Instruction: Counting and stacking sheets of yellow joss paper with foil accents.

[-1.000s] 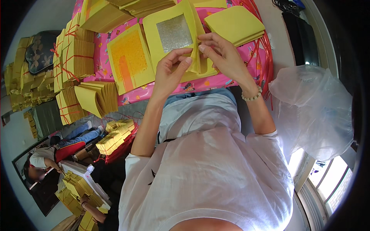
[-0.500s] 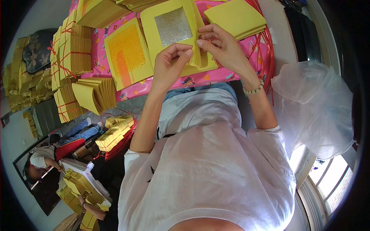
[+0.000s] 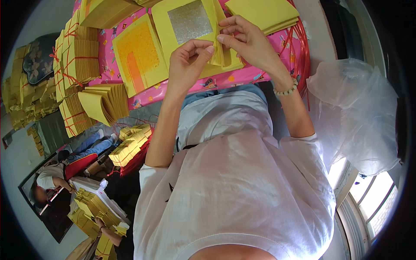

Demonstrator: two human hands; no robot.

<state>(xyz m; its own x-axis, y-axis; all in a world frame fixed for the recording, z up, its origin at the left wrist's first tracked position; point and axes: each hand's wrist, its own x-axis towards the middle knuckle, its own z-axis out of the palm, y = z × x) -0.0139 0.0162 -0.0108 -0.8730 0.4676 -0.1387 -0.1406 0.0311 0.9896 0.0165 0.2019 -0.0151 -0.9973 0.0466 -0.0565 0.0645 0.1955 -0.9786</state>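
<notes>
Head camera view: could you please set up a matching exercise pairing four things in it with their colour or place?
Things:
1. bead bracelet
2. clear plastic bag
3. sheet with the silver square
4. sheet with the orange patch

Descriptions:
A. lies left of the left hand
B. sits on the right wrist, below the right hand
C. lies flat above the left hand, beside the folded sheets
D. bulges at the right, off the pink cloth

Pairs: 1-B, 2-D, 3-C, 4-A
</notes>
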